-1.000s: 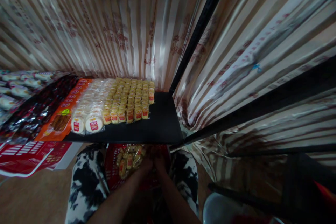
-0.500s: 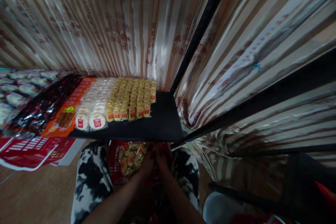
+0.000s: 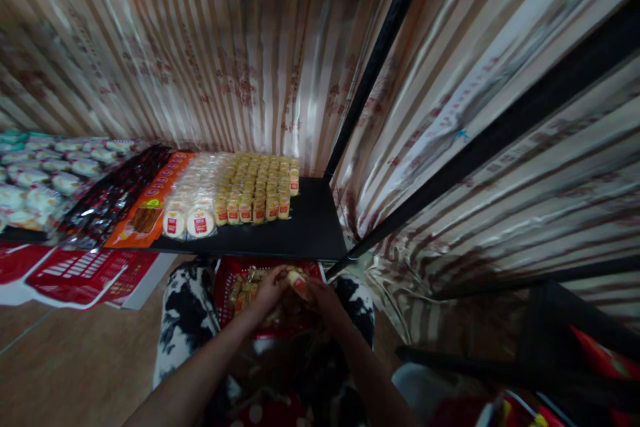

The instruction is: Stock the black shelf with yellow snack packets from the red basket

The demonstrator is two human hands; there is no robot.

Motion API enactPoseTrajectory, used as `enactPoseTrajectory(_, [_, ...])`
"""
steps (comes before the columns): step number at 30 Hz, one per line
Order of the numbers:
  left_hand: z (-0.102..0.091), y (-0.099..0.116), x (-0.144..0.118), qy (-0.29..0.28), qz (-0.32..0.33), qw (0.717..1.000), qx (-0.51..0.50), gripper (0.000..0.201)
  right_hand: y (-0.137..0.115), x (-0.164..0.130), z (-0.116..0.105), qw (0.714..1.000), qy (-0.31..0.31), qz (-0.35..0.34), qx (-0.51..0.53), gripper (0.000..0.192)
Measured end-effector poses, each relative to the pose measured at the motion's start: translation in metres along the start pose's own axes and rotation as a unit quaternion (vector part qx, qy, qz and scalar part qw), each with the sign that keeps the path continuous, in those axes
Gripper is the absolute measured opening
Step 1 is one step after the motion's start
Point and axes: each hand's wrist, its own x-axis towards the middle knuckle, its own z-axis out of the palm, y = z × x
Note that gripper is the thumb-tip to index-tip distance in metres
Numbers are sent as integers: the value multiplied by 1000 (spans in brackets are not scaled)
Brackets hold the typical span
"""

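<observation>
Over a red basket (image 3: 273, 332) between the knees, my left hand (image 3: 271, 285) and my right hand (image 3: 320, 293) come together around a small yellow wrapped snack (image 3: 299, 282) with a red label. Both hands are closed on it, though dim light blurs the fingertips. More yellow wrapped snacks (image 3: 243, 292) lie loose in the basket, partly behind my left hand. Just beyond, rows of similar yellow snacks (image 3: 253, 190) stand upright on a black shelf (image 3: 315, 227).
Left along the shelf lie round white packs (image 3: 200, 222), an orange packet (image 3: 143, 217), dark shiny packs (image 3: 113, 197) and white packs (image 3: 65, 181). A red basket (image 3: 75, 277) sits below. Black posts (image 3: 383, 73) stand before a striped curtain (image 3: 240, 47).
Both hands have risen from within the basket, and a yellow wrapped snack now shows between them. The view has shifted slightly, moving the shelf items rightward.
</observation>
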Motion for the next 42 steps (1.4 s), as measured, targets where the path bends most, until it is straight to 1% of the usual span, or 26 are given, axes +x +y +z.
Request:
enactPoseTrajectory(2, [-1, 8, -5, -35, -2, 999, -10, 29, -11, -4, -1, 1000, -21, -3, 11, 30])
enactPoseTrajectory(5, [0, 18, -12, -46, -11, 999, -9, 24, -26, -4, 0, 999, -22, -33, 17, 31])
enactPoseTrajectory(8, [5, 25, -15, -16, -21, 999, -42, 25, -36, -3, 4, 999, -3, -47, 24, 37])
enactPoseTrajectory(10, [10, 28, -16, 11, -25, 997, -76, 26, -39, -3, 8, 997, 4, -61, 52, 40])
enactPoseTrajectory(13, [19, 31, -17, 43, -32, 991, -121, 26, -38, -4, 14, 990, -10, -100, 103, 40])
enactPoseTrajectory(15, [25, 32, -18, 53, -36, 988, -142, 26, -36, -4, 18, 986, -15, -119, 119, 36])
enactPoseTrajectory(17, [33, 34, -17, 57, -37, 985, -156, 24, -34, -1, 22, 983, 0, -130, 126, 36])
enactPoseTrajectory(21, [47, 39, -9, 72, -34, 984, -162, 17, -39, 9, 26, 982, 36, -142, 120, 43])
enactPoseTrajectory(26, [63, 56, 15, 62, -27, 987, -145, 13, -56, 37, 20, 979, 70, -184, 61, 46])
enactPoseTrajectory(30, [70, 68, 34, 64, -30, 991, -111, 11, -74, 71, 12, 967, 105, -230, -19, 46])
enactPoseTrajectory(33, [76, 76, 47, 64, -14, 995, -71, 14, -87, 100, 12, 956, 126, -252, -84, 48])
enactPoseTrajectory(37, [83, 89, 65, 22, 15, 997, -77, 28, -103, 136, 19, 933, 169, -283, -145, 45])
enactPoseTrajectory(42, [93, 101, 87, 6, 22, 993, -112, 49, -121, 168, 32, 923, 158, -304, -173, 42])
